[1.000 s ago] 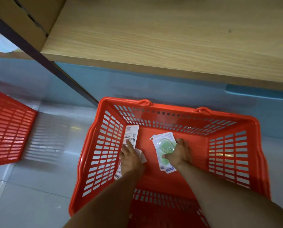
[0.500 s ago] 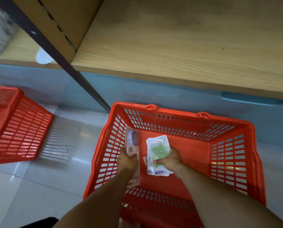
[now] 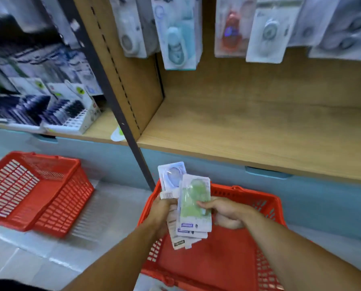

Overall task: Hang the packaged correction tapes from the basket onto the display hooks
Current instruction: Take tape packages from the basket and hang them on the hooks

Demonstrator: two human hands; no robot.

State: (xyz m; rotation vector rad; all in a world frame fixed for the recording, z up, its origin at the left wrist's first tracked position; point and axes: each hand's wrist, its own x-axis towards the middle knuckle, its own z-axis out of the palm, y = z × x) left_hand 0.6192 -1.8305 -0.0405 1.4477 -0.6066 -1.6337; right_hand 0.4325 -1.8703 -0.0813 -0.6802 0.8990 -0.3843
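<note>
A red basket [image 3: 263, 202] stands on the floor below me. Above it both hands hold a fanned bunch of packaged correction tapes. My left hand [image 3: 161, 211] grips the back packs, among them a bluish pack [image 3: 172, 175]. My right hand [image 3: 223, 210] pinches the front green pack [image 3: 194, 203] at its right edge. Several packaged correction tapes [image 3: 178, 38] hang from the display hooks at the top of the wooden bay; the hooks themselves are out of view. The picture is blurred.
A wooden shelf [image 3: 259, 131] runs under the hanging packs. A dark upright post [image 3: 112, 97] divides it from the left bay, which holds boxed stationery [image 3: 66, 114]. A second red basket [image 3: 32, 192] lies tilted on the tiled floor at left.
Both hands have lifted the packs out of the basket and brought them together above it. My view has swung upward, so the hanging packs and the left bay are now in sight.
</note>
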